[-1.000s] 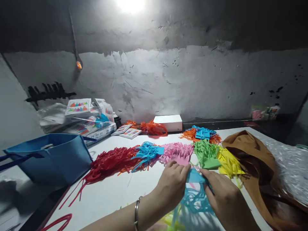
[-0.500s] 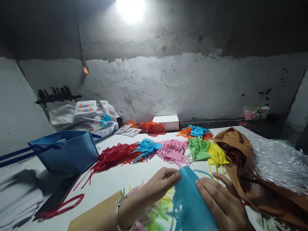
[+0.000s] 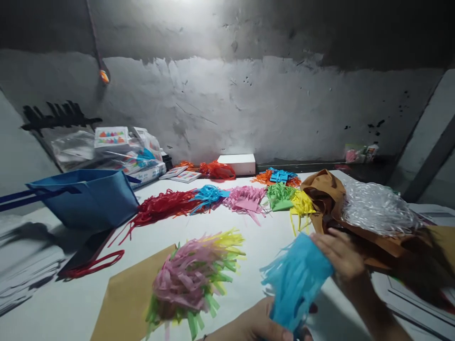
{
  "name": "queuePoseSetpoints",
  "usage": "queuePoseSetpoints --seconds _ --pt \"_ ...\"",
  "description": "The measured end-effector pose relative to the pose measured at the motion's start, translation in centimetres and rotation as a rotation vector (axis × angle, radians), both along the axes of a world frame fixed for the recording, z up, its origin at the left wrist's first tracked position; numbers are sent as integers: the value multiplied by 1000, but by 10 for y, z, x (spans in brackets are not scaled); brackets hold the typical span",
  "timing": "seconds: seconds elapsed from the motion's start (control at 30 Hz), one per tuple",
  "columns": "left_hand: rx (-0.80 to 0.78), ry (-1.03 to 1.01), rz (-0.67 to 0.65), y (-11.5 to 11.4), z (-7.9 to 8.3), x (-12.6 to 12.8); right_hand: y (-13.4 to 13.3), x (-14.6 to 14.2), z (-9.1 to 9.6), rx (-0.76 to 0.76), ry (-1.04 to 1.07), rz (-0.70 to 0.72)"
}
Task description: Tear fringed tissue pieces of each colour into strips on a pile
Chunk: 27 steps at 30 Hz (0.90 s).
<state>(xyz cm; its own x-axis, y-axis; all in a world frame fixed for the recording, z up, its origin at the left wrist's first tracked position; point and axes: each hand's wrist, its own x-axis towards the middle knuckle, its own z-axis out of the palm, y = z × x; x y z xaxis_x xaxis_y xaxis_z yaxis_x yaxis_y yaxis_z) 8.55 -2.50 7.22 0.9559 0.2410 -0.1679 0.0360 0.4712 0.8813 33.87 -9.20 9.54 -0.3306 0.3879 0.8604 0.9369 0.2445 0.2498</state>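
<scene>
My right hand (image 3: 339, 258) pinches the upper edge of a light blue fringed paper piece (image 3: 295, 279), lifted above the white table (image 3: 249, 251). At the bottom edge, my left hand (image 3: 254, 327) closes on the lower part of that blue piece; only its top shows. To the left lies a pink, green and yellow fringed bundle (image 3: 194, 277) on a sheet of brown paper (image 3: 124, 298). Farther back runs a row of fringed paper piles: red (image 3: 159, 210), blue (image 3: 209, 195), pink (image 3: 247, 201), green (image 3: 280, 196) and yellow (image 3: 301, 204).
A blue fabric bag (image 3: 83, 196) stands at the left, with boxes and packets (image 3: 113, 151) behind it. A brown cloth (image 3: 327, 199) holding silvery shreds (image 3: 377, 208) fills the right. A white box (image 3: 237, 163) sits by the wall, orange and blue pieces (image 3: 277, 176) beside it.
The view has tipped down and back. The blue piece has moved right and risen off the table. My left hand dropped to the bottom edge, uncovering the pink-green-yellow bundle.
</scene>
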Motion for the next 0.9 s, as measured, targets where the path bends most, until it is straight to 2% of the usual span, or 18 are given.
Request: queuePoseSetpoints --seconds 0.1,0.17,0.23,0.33,0.4,0.43,0.47,0.53,0.57,0.6,0.63,0.7,0.73,0.8,0.9 --pt "-201 -15 -45 -6 -5 3 -44 30 19 16 -47 -214" --pt "-243 -21 -8 -3 -7 -6 -66 27 22 -4 -139 -294" --pt "-236 -22 59 9 -10 -27 -72 6 6 -78 -198 -245" --pt "-92 121 260 40 -15 -80 -56 -41 -50 -284 -156 -101" --pt "113 355 393 57 -16 -122 -38 -72 -93 -324 -14 -76" --pt "294 466 493 61 -16 -140 -30 -85 -110 -320 52 -59" --pt "521 555 604 62 -16 -155 -24 -95 -125 -316 97 -45" --pt "1068 623 824 53 -19 -170 -16 -107 -141 -339 112 -24" --pt "1327 597 882 44 -22 -169 -15 -108 -143 -365 78 -17" --pt "1550 532 878 34 -27 -162 -15 -107 -142 -394 38 -13" --pt "1717 446 822 24 -34 -150 -16 -104 -140 -423 -3 -10" --pt "1887 226 547 6 -51 -117 -21 -97 -133 -467 -55 -3" --pt "1930 152 450 0 -61 -100 -24 -93 -129 -485 -52 -6" --pt "1904 112 361 -6 -77 -73 -32 -90 -125 -532 -49 -10" --pt "1808 107 322 -4 -88 -58 -41 -96 -126 -583 -10 24"
